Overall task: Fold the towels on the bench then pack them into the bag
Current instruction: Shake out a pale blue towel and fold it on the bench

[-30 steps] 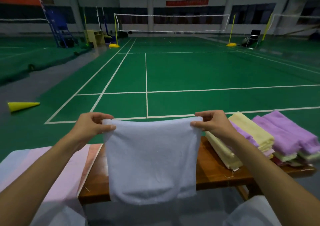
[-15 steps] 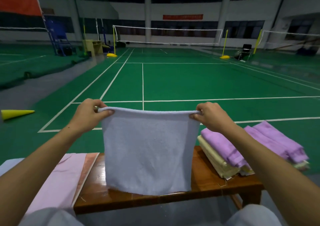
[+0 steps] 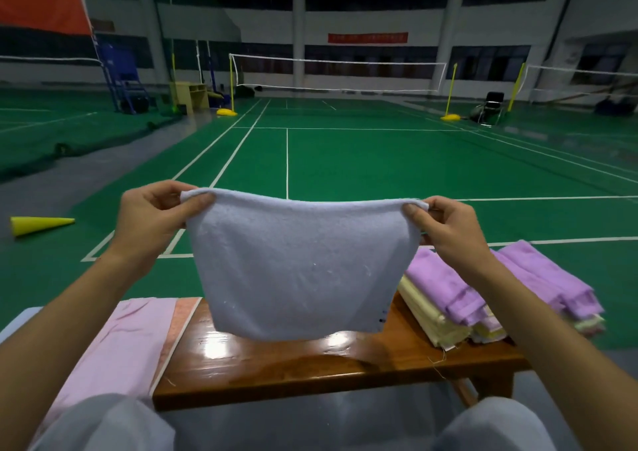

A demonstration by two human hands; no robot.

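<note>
Since the earlier frame my view has tipped up and the towel (image 3: 297, 271) has risen: its lower hem, which hung against the tabletop's (image 3: 310, 364) near edge, now floats free above the wood, and the top edge sags a little between my hands where it was taut.

Head view: I hold the pale blue towel spread out at the centre of the frame. My left hand (image 3: 152, 219) at 9 o'clock of the towel pinches its upper left corner, thumb in front and fingers (image 3: 165, 191) curled over the hem. My right hand (image 3: 445, 233) at 3 o'clock pinches the upper right corner the same way. Both grips are narrow, closed on the cloth. The towel hangs flat, tapering slightly toward its lower hem, with small dark marks at the lower right corner.

Below it lies the glossy brown tabletop. At 4 o'clock of the towel a stack (image 3: 459, 298) of folded towels, purple on top and pale yellow beneath, rests on the tabletop's right end, partly behind my right forearm. At 7 o'clock a pink cloth (image 3: 127, 340) with a peach border covers the left end; I cannot tell whether it is the bag. My knees in light grey show at the bottom edge.

Beyond, a green court floor (image 3: 345, 164) with white lines, a net (image 3: 338, 71) at 12 o'clock, and a yellow cone (image 3: 38, 224) lying on its side at 9 o'clock.
</note>
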